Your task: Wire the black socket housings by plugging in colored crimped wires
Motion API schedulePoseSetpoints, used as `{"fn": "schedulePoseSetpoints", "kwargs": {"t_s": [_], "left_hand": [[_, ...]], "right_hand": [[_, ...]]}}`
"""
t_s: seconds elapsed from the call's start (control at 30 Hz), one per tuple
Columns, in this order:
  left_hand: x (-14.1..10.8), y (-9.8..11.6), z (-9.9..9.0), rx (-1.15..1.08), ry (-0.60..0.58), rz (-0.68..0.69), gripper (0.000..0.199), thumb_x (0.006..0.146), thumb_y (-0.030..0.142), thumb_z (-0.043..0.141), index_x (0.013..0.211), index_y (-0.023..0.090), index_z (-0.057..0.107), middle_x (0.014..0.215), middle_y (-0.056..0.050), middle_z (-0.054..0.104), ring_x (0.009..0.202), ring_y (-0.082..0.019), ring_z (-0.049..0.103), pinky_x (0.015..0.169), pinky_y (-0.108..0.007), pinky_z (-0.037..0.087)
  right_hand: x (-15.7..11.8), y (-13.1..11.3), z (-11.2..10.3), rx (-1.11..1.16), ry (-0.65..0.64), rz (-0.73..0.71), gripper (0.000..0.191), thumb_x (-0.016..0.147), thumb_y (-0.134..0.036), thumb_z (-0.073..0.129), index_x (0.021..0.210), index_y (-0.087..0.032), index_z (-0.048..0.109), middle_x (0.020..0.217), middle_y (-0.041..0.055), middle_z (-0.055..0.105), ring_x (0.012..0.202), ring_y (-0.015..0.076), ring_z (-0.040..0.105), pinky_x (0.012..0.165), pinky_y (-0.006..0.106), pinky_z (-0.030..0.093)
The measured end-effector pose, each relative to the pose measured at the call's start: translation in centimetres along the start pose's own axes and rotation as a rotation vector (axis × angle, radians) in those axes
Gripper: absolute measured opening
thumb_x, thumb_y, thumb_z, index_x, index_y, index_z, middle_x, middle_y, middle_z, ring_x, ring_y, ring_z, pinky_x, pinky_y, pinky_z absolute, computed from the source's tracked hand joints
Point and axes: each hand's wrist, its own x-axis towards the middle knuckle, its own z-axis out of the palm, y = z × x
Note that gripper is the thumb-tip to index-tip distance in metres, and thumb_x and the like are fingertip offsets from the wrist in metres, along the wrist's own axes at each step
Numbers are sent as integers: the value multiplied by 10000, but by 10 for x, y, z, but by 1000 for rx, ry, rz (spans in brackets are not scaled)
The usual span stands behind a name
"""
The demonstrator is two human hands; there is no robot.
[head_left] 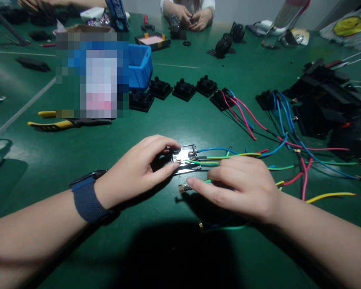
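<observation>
A small rectangular black module [185, 168] with a bright, shiny face lies on the green table. My left hand [138, 166], with a dark watch strap on its wrist, holds the module's left side between thumb and fingers. Blue, yellow-green and green wires [219, 149] run from metal terminals on the module to the right. My right hand [243, 184] is closed just right of it, pinching a green wire whose brass terminal [181, 188] sticks out past the fingertips. Another green wire with a brass terminal [201, 226] lies nearer me, partly in shadow.
Several black modules [184, 89] stand in a row behind my hands, some wired. Pliers with yellow handles [52, 125] lie left, near a blue bin [141, 66]. Loose coloured wires [331, 196] spread right, beside large black parts [321, 100]. Another person's hands [192, 18] are across the table.
</observation>
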Motion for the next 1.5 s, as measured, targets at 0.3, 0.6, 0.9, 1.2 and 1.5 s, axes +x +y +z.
{"fn": "schedulePoseSetpoints", "kwargs": {"t_s": [0.3, 0.6, 0.9, 1.2, 1.5], "left_hand": [[1, 0, -1, -7, 2, 8, 325, 850, 344, 550, 1125, 170, 536, 1109, -65, 585, 1020, -198, 541, 899, -307, 429], [0, 0, -1, 1, 0, 11, 316, 857, 336, 544, 1131, 179, 527, 1111, -60, 582, 1015, -192, 541, 893, -308, 432], [0, 0, 0, 3, -3, 6, 312, 859, 335, 543, 1125, 173, 531, 1104, -59, 583, 1009, -187, 542, 893, -306, 432], [0, 0, -1, 7, 5, 13, 319, 853, 339, 550, 1130, 180, 531, 1108, -58, 586, 1007, -191, 547, 883, -305, 440], [0, -1, 0, -3, 7, 5, 329, 844, 345, 558, 1127, 177, 541, 1105, -62, 590, 999, -196, 549, 873, -290, 438]], "right_hand": [[-5, 0, 1, -23, 50, 21, 335, 903, -152, 494, 1234, -196, 517, 563, -54, 533, 502, 100, 425, 531, 270, 283], [-3, 1, 0, -69, 31, 6, 316, 908, -165, 478, 1221, -182, 517, 510, -70, 436, 478, 97, 374, 517, 274, 227], [0, 0, 0, 64, 40, 18, 253, 887, -179, 450, 1112, -115, 546, 562, -35, 521, 506, 119, 436, 528, 280, 285], [-4, -1, 1, 11, -62, 67, 327, 938, -161, 375, 1261, -200, 416, 660, -43, 601, 529, 104, 476, 510, 273, 257], [-5, -2, 1, -77, -35, 76, 356, 942, -156, 378, 1278, -266, 420, 569, -68, 518, 490, 100, 397, 500, 297, 176]]}}
